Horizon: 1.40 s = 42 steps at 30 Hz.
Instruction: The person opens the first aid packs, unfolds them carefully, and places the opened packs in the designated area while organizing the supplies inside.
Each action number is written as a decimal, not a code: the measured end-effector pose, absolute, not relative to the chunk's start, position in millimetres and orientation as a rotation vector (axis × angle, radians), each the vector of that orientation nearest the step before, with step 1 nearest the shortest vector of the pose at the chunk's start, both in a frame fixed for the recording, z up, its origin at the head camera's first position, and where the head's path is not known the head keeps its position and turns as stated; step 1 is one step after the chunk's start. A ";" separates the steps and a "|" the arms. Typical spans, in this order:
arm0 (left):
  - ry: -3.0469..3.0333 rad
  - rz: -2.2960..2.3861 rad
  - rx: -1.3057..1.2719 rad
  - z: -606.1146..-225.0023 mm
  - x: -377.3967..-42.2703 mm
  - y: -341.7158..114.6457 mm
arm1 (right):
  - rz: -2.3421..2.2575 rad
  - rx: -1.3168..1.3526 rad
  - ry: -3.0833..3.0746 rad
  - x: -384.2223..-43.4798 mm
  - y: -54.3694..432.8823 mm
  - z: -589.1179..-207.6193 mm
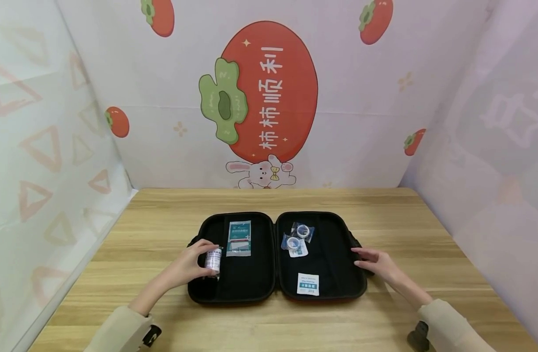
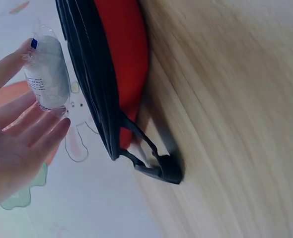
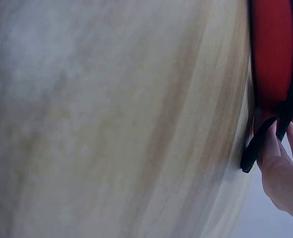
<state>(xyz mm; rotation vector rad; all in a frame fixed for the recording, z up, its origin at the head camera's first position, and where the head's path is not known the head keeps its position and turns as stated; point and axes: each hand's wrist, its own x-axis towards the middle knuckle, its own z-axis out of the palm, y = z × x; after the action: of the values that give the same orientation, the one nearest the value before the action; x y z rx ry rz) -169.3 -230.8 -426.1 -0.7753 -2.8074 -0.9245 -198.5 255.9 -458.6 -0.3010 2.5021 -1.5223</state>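
Observation:
A black-lined case with a red shell [image 2: 124, 54] lies open on the table, its two halves side by side. Over the left edge of the left half [image 1: 260, 274], my left hand [image 1: 191, 263] holds a bandage roll [image 1: 213, 260] in clear wrapping between thumb and fingers. In the left wrist view, the white bandage roll [image 2: 52, 74] is above the case rim. At the far side of the right half [image 1: 339, 264], my right hand [image 1: 380, 266] grips the rim beside the carry handle [image 3: 258, 145], with fingers on both sides of it.
A teal packet [image 1: 239, 238] lies in the left half. The right half holds two wrapped tape rolls [image 1: 302, 231], a white packet beneath them [image 1: 300, 251] and an alcohol pad packet [image 1: 308, 284]. Printed cloth walls [image 1: 361, 98] enclose the wooden table [image 1: 291, 327].

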 end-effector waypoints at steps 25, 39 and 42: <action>-2.918 -0.821 -0.727 -442.8 -163.3 -248.3 | -1.482 -0.346 2.481 -205.9 245.0 -455.8; -2.913 -0.849 -0.743 -449.5 -169.1 -235.2 | -1.428 -0.284 2.602 -198.7 254.2 -455.2; -2.920 -0.860 -0.725 -450.7 -167.6 -234.6 | -1.409 -0.274 2.606 -199.1 254.8 -454.7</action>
<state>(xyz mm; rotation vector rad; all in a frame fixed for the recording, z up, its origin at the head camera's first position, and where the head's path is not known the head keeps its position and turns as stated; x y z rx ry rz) -167.6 -234.6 -450.7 -0.7254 -2.9201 -0.8599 -199.1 254.8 -454.7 -0.2742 2.6058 -1.4093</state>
